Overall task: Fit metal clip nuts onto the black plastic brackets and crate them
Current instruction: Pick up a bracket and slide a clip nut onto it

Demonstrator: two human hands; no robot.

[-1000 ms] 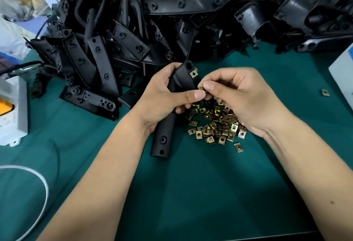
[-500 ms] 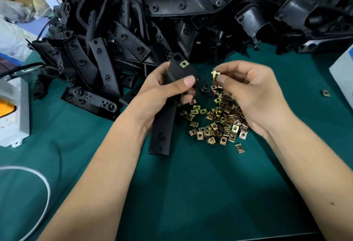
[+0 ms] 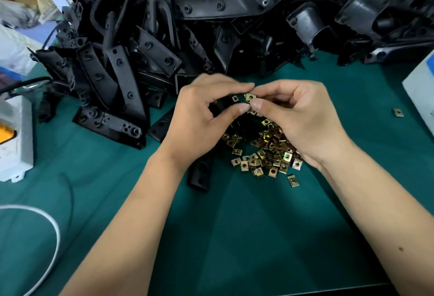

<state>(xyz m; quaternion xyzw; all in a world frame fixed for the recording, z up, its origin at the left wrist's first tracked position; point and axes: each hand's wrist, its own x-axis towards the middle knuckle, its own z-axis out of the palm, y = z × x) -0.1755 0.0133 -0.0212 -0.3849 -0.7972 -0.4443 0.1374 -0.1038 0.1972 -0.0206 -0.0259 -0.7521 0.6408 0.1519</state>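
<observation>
I read this as the fitting step, with a second nut going on: my left hand grips a bracket held up off the green surface, its lower end showing below my wrist and its top end between my two thumbs, where one nut looks already seated. My right hand pinches another nut between thumb and forefinger, right at the bracket's top edge and touching or nearly touching it; I cannot tell whether it has started onto the plastic. The other right fingers are curled in over the loose nuts heaped on the surface just below. I judge the next move needs the clip's open mouth squared to the edge, then a firm push until its hole lines up with the bracket's hole; a skewed start would likely jam it. Half a second ago the two hands were apart, the pinched nut clear of the bracket; now they meet, and the bracket's top has tipped right toward it. The bracket pile behind is unchanged.
</observation>
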